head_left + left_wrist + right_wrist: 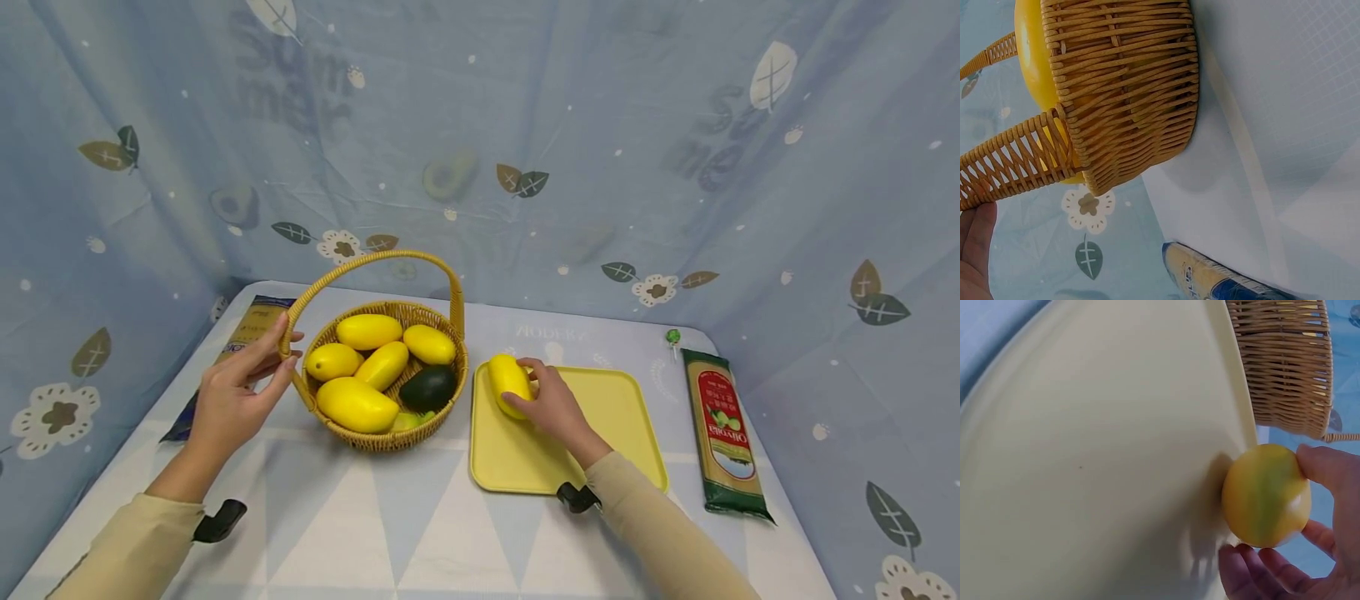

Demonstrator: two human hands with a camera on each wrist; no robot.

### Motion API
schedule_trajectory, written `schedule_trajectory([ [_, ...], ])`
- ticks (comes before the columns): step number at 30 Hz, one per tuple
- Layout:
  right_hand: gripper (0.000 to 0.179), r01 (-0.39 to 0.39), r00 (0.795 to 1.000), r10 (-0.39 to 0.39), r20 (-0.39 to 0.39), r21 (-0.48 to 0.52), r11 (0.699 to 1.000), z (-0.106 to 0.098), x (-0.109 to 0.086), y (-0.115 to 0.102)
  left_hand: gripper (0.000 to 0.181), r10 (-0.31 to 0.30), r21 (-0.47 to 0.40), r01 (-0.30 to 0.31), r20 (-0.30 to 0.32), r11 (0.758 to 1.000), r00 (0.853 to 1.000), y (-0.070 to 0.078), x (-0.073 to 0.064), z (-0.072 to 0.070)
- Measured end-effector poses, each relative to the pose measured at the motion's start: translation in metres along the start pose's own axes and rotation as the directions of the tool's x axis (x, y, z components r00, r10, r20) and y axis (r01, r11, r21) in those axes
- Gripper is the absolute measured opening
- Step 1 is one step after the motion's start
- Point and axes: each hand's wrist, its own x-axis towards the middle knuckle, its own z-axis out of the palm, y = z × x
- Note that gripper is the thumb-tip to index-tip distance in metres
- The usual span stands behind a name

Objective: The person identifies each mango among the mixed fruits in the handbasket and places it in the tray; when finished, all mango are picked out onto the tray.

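My left hand (234,390) pinches the left side of the arched handle (300,305) of a wicker basket (375,442). In that basket lie several smooth yellow mangoes (358,405), a dark green avocado (428,388) and a light green piece (408,421) partly hidden by the rim. Over the left end of a yellow tray (600,433), my right hand (557,405) grips another yellow mango (507,385) between thumb and fingers. The right wrist view shows this mango (1265,497) end-on, its shadow falling on the tray; whether it touches the surface I cannot tell.
Behind my left hand lies a blue and gold packet (255,323). A green and gold packet (727,429) is at the right edge of the table (337,533), with a small green wrapped lollipop (672,337) above it. A patterned blue curtain (480,125) encloses the table.
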Motion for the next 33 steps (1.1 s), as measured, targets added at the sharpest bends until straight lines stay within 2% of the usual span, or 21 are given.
schedule_trajectory([
  [9, 0.069, 0.018, 0.999, -0.019, -0.038, -0.033, 0.999, -0.005, -0.005, -0.003, 0.087, -0.016, 0.013, 0.016, 0.007, 1.0, 1.0, 0.0, -0.002, 0.0],
  [18, 0.064, 0.104, 0.99, -0.11, -0.083, -0.067, 0.992, -0.011, -0.006, -0.01, 0.087, -0.018, 0.025, 0.018, 0.005, 1.0, 1.0, 0.0, -0.003, -0.001],
  [22, 0.061, 0.156, 0.983, -0.16, -0.09, -0.053, 0.986, -0.011, -0.009, -0.024, 0.087, -0.017, 0.033, 0.017, 0.002, 0.999, 1.0, 0.001, -0.002, -0.001],
  [27, 0.06, 0.227, 0.972, -0.226, -0.056, -0.004, 0.974, -0.007, -0.014, -0.048, 0.087, -0.012, 0.033, 0.012, -0.003, 0.999, 1.0, 0.001, -0.001, 0.0],
  [33, 0.061, 0.34, 0.939, -0.342, 0.032, 0.059, 0.938, 0.003, -0.019, -0.08, 0.087, -0.004, 0.03, 0.004, -0.007, 1.0, 1.0, 0.001, 0.0, 0.0],
])
